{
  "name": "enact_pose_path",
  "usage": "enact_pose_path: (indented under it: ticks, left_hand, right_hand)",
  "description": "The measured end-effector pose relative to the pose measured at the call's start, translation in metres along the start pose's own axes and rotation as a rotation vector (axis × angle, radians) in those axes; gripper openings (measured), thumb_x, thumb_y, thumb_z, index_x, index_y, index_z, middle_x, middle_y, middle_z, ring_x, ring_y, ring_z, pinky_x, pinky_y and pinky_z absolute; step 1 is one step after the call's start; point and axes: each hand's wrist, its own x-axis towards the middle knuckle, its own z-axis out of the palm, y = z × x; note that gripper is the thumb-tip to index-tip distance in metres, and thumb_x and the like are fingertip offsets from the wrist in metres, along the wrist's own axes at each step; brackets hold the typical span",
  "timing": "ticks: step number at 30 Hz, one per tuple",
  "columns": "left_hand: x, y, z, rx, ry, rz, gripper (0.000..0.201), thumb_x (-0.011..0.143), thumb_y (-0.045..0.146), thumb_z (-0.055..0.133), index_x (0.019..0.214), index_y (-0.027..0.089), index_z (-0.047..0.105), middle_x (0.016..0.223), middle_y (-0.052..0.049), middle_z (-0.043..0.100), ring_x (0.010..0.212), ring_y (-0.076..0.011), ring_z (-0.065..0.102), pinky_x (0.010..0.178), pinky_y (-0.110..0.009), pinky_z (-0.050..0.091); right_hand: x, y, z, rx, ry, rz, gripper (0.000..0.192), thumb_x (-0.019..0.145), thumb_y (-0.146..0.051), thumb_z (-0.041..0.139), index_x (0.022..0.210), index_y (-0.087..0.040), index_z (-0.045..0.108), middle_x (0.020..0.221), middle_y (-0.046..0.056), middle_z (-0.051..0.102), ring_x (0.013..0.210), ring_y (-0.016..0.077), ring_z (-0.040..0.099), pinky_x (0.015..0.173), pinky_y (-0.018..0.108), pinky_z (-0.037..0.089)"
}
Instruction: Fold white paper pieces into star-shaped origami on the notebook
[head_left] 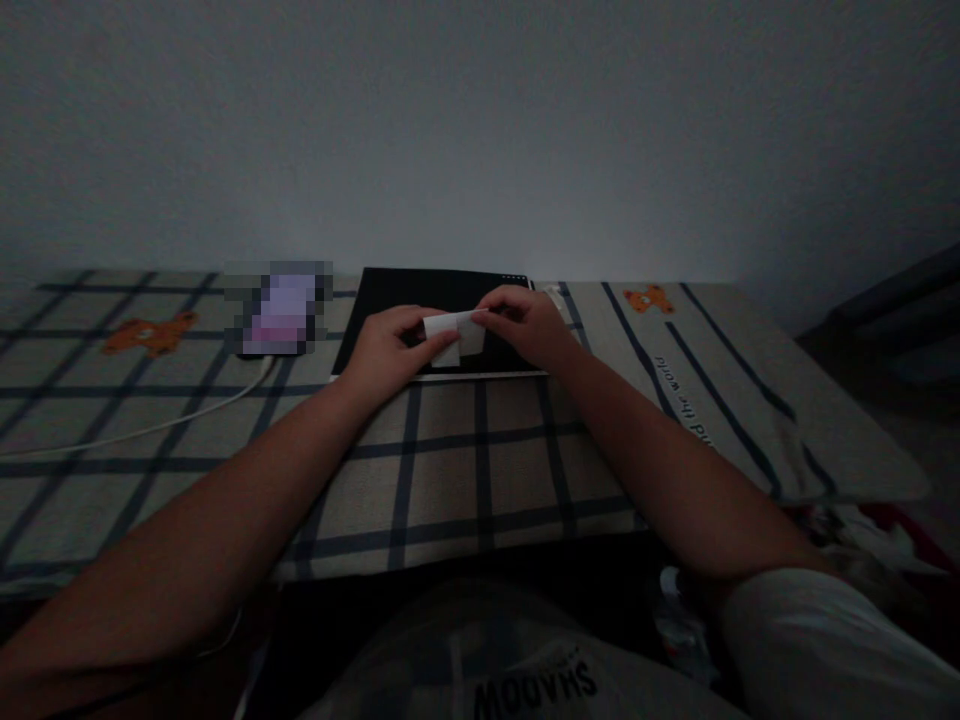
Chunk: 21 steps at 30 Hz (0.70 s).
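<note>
Two hands [457, 345], one folded paper [455, 336], one black tablet [439, 300], one cable [150, 428]

The left hand [390, 350] and right hand [525, 325] cover parts of the white folded paper [456, 335] in their grip, so its full outline and the fingertips under it cannot be made out. To the left of the grip a phone [279, 310] is blurred into blocks; its screen is unreadable. The white cable [150, 428] from it runs off the left edge. Behind the grip, the black board [435, 300] is partly hidden by both hands. Dim light swallows finer detail.
</note>
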Motion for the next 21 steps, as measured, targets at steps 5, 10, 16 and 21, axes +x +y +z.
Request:
enact_pose_path:
  ticks: [5, 10, 16, 21]
  left_hand:
    - [-0.002, 0.004, 0.002, -0.126, 0.023, -0.101, 0.039, 0.091, 0.058, 0.075, 0.103, 0.023, 0.088, 0.101, -0.007, 0.085, 0.086, -0.0229, 0.075, 0.072, -0.031, 0.058]
    - [-0.005, 0.007, 0.003, -0.152, -0.008, -0.104, 0.032, 0.087, 0.054, 0.079, 0.096, 0.025, 0.089, 0.097, -0.007, 0.085, 0.079, -0.0214, 0.074, 0.066, -0.030, 0.056]
    - [-0.007, 0.010, 0.007, -0.187, 0.003, -0.166, 0.033, 0.083, 0.052, 0.082, 0.091, 0.021, 0.087, 0.080, -0.005, 0.079, 0.064, -0.0162, 0.063, 0.057, -0.028, 0.047]
    - [-0.007, 0.008, 0.007, -0.164, -0.009, -0.159, 0.033, 0.084, 0.054, 0.082, 0.091, 0.021, 0.085, 0.069, -0.003, 0.072, 0.057, -0.0138, 0.054, 0.051, -0.026, 0.038]
  right_hand:
    - [-0.001, -0.001, 0.003, 0.109, -0.071, 0.078, 0.045, 0.088, -0.064, 0.077, 0.092, -0.019, 0.075, 0.085, 0.003, 0.073, 0.076, 0.0165, 0.060, 0.070, 0.031, 0.050]
    - [-0.002, -0.005, 0.005, 0.137, -0.143, 0.106, 0.037, 0.089, -0.056, 0.077, 0.094, -0.019, 0.075, 0.091, 0.004, 0.074, 0.083, 0.0177, 0.064, 0.074, 0.032, 0.052]
    - [-0.005, -0.012, 0.011, 0.075, -0.161, 0.077, 0.030, 0.093, -0.048, 0.072, 0.093, -0.019, 0.076, 0.086, 0.004, 0.074, 0.077, 0.0171, 0.062, 0.069, 0.031, 0.049]
    - [-0.004, -0.011, 0.011, 0.091, -0.154, 0.105, 0.030, 0.092, -0.049, 0.074, 0.092, -0.019, 0.077, 0.087, 0.004, 0.076, 0.080, 0.0177, 0.063, 0.072, 0.031, 0.051]
